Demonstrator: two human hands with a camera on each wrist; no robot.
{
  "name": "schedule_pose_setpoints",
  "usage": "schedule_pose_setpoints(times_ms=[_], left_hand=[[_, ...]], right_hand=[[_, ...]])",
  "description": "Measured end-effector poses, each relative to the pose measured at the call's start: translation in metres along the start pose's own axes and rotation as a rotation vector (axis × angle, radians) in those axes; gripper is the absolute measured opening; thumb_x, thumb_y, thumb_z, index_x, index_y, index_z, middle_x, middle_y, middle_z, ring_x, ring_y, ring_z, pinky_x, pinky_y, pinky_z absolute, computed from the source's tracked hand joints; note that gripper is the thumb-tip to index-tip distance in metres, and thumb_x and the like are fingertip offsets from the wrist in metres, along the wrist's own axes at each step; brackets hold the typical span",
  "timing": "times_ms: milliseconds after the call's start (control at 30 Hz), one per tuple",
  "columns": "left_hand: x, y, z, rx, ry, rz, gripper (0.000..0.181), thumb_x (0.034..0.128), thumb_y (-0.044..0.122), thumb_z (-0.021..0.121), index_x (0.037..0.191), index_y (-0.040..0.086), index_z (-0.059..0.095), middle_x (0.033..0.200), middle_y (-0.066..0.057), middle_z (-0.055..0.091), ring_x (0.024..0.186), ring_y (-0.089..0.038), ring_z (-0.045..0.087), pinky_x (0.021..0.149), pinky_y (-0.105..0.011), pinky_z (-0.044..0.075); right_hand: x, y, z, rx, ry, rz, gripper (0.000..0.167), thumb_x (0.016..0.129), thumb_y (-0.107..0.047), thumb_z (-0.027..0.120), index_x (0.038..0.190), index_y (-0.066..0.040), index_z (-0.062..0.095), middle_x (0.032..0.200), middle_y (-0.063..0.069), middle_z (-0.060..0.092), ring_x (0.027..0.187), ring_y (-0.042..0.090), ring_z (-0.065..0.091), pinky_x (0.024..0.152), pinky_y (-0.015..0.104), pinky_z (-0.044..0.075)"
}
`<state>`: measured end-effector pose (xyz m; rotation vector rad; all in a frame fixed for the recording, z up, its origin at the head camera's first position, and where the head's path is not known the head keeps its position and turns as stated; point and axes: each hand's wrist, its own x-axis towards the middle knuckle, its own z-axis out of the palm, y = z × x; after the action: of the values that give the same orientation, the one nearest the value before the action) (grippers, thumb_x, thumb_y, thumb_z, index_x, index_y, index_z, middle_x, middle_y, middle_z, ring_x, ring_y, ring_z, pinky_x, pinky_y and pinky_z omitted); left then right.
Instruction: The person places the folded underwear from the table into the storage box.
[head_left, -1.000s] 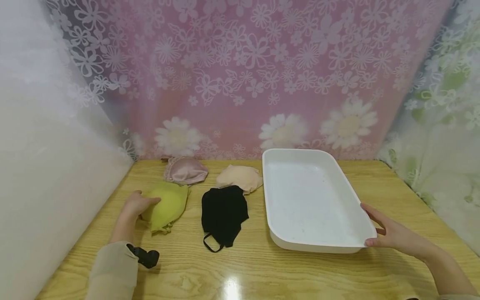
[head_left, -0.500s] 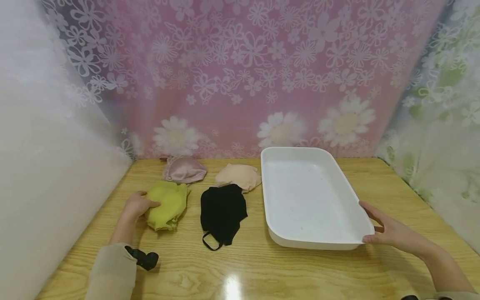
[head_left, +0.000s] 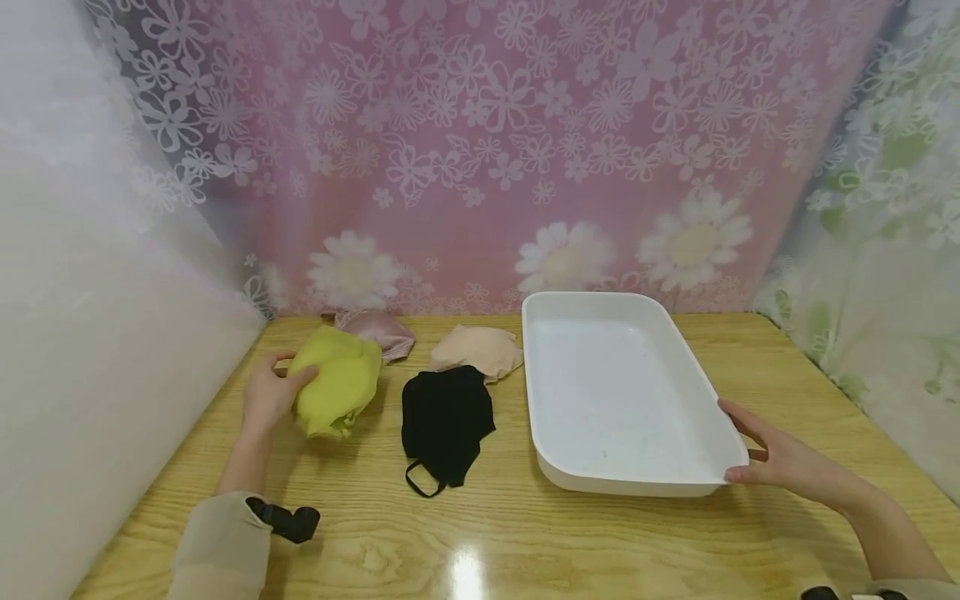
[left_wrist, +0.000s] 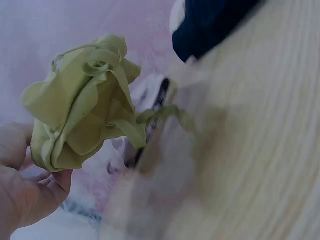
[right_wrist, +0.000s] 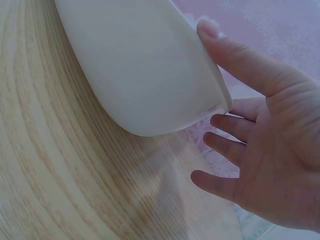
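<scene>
I have the left hand point(head_left: 264, 396) pinching the yellow cloth point(head_left: 337, 377) above the wood table point(head_left: 375, 546), hiding some of the pink cloth point(head_left: 386, 330). Next I see black cloth point(head_left: 447, 425), peach cloth point(head_left: 478, 347), then the white tub point(head_left: 622, 392), its near corner touched by the right hand point(head_left: 791, 460), fingers spread

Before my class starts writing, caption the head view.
Left fingers hold a yellow-green garment above a wooden table; right fingers touch the near right corner of a white tub.

The yellow garment point(head_left: 339, 379) is matt cloth, the tray point(head_left: 618, 408) smooth plastic.
</scene>
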<state>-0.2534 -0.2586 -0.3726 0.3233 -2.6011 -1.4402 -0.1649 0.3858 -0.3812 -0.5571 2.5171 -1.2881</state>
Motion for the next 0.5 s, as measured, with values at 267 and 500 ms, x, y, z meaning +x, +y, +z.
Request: schedule_pose_setpoints(times_ms=[267, 500], left_hand=[[-0.009, 0.049, 0.016, -0.158, -0.058, 0.052, 0.052, 0.0892, 0.017, 0.057, 0.137, 0.003, 0.041, 0.111, -0.021, 0.048, 0.081, -0.022, 0.057, 0.063, -0.029, 0.053], [-0.018, 0.086, 0.041, -0.292, -0.168, 0.120, 0.050, 0.0892, 0.015, 0.062, 0.134, 0.004, 0.044, 0.115, -0.019, 0.049, 0.090, -0.024, 0.057, 0.072, -0.032, 0.053]], right_hand=[[-0.001, -0.001, 0.000, 0.018, -0.001, 0.014, 0.086, 0.087, -0.004, 0.060, 0.145, 0.006, -0.004, 0.142, 0.040, 0.003, 0.114, 0.064, 0.030, 0.073, 0.027, 0.051], [0.000, -0.001, 0.002, 0.026, -0.003, 0.001, 0.087, 0.087, -0.004, 0.060, 0.145, 0.007, -0.003, 0.143, 0.039, 0.003, 0.114, 0.065, 0.029, 0.073, 0.027, 0.052]])
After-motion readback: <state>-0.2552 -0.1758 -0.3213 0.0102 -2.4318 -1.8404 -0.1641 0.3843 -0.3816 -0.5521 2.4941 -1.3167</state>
